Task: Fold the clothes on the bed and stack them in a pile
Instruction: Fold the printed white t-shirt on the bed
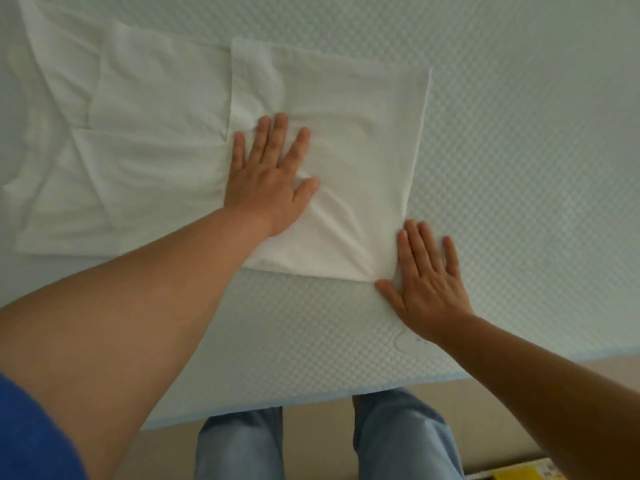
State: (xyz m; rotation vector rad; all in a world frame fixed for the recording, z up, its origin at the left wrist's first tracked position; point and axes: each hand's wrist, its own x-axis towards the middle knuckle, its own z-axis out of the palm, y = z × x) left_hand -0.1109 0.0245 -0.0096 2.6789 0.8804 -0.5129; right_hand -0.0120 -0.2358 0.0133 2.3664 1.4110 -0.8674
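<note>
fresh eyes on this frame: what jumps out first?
Two bare hands pressed flat on a white garment spread over the textured mattress: the left hand mid-cloth on the folded-over part, the right hand at its near right corner, partly on the mattress. After that, the person's jeans beyond the bed's near edge, bottom centre.
</note>
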